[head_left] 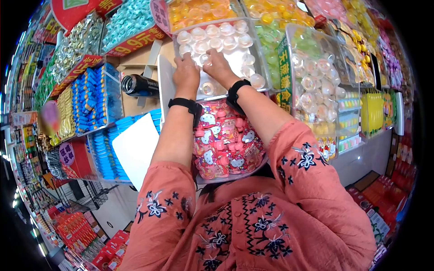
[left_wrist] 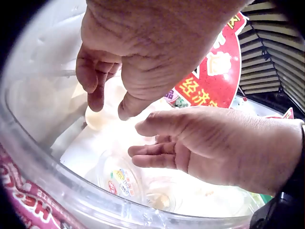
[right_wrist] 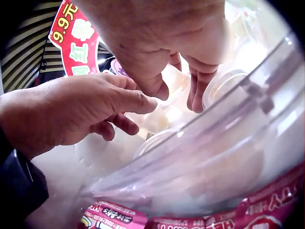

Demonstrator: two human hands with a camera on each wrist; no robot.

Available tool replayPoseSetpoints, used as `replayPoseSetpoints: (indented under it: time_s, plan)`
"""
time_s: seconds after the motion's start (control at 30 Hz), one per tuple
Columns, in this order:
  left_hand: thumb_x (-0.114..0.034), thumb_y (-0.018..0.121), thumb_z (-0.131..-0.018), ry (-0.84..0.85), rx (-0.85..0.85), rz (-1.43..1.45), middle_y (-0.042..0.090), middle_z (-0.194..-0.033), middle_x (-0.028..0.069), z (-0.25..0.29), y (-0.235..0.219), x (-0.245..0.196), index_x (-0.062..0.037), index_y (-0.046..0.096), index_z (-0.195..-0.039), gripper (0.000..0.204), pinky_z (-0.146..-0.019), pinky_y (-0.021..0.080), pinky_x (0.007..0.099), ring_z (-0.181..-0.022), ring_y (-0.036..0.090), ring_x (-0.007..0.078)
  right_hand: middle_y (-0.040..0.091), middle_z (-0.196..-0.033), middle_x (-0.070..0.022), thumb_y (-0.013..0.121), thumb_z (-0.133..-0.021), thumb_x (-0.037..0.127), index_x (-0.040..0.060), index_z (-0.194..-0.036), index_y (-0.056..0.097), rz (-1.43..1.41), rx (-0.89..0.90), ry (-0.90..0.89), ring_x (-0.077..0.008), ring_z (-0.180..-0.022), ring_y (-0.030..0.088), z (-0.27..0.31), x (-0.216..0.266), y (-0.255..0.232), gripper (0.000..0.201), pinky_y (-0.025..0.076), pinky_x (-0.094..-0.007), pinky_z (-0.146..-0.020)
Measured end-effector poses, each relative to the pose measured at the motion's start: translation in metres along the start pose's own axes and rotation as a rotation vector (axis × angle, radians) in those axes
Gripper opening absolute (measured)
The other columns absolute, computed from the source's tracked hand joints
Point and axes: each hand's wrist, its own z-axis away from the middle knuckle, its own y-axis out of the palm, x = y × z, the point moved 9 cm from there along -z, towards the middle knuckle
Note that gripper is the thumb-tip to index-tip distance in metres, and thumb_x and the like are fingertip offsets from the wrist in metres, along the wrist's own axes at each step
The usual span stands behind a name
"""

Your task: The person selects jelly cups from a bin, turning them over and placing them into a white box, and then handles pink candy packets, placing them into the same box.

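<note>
In the head view both hands reach into a clear bin [head_left: 266,67] of round, pale jelly cups [head_left: 212,30]. My left hand [head_left: 186,76] is at the bin's left side, its thumb and fingers apart and loosely bent above the cups; whether it touches one is unclear. Close beside it, my right hand [head_left: 220,70] has a clear cup [head_left: 205,59] at its fingertips. The right wrist view shows that cup [right_wrist: 175,78] between the thumb and fingers of my right hand [right_wrist: 167,28]. Glare blurs the area around the fingertips in the left wrist view.
Nearer the body is a bin of pink packets [head_left: 228,144]. A black bottle [head_left: 141,86] lies left of the hands, near blue packets [head_left: 92,97]. A lidded bin of clear cups [head_left: 316,86] stands at the right, and orange cups [head_left: 203,13] lie beyond.
</note>
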Motion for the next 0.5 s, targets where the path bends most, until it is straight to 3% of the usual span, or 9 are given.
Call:
replayPoseSetpoints:
  time_s: [0.2, 0.23, 0.43, 0.5]
  plan:
    - [-0.018, 0.069, -0.085, 0.058, -0.082, 0.000, 0.051, -0.120, 0.0177, 0.003, -0.011, -0.009, -0.0114, 0.053, -0.125, 0.044, -0.078, 0.055, 0.0491, -0.099, 0.064, 0.0411, 0.053, -0.119, -0.0315, 0.072, -0.077, 0.010, 0.0033, -0.127, 0.049, 0.007, -0.007, 0.034, -0.0477, -0.107, 0.059, -0.002, -0.003, 0.007, 0.056, 0.050, -0.0455, -0.093]
    - [-0.020, 0.068, -0.087, -0.044, 0.018, 0.028, 0.051, -0.127, 0.0193, 0.001, -0.005, -0.003, -0.0113, 0.053, -0.131, 0.048, -0.092, 0.051, 0.0470, -0.113, 0.058, 0.0406, 0.053, -0.117, -0.0325, 0.071, -0.077, 0.010, 0.0017, -0.127, 0.048, 0.028, -0.013, 0.026, -0.0485, -0.105, 0.059, -0.001, -0.003, 0.007, 0.055, 0.051, -0.0466, -0.091]
    - [-0.020, 0.065, -0.090, 0.180, -0.132, 0.234, 0.057, -0.120, 0.0179, 0.002, -0.029, -0.032, -0.0080, 0.061, -0.124, 0.036, -0.093, 0.048, 0.0419, -0.113, 0.057, 0.0359, 0.055, -0.112, -0.0340, 0.069, -0.078, 0.008, -0.0014, -0.120, 0.047, 0.001, -0.057, 0.028, -0.0499, -0.101, 0.060, 0.001, -0.002, 0.004, 0.048, 0.052, -0.0488, -0.087]
    - [-0.018, 0.065, -0.089, 0.292, -0.127, 0.252, 0.058, -0.119, 0.0162, -0.002, -0.016, -0.032, -0.0102, 0.063, -0.122, 0.034, -0.090, 0.049, 0.0430, -0.109, 0.059, 0.0357, 0.056, -0.112, -0.0337, 0.068, -0.079, 0.006, -0.0027, -0.115, 0.046, -0.007, -0.095, 0.033, -0.0503, -0.101, 0.060, 0.002, 0.000, 0.002, 0.043, 0.052, -0.0496, -0.086]
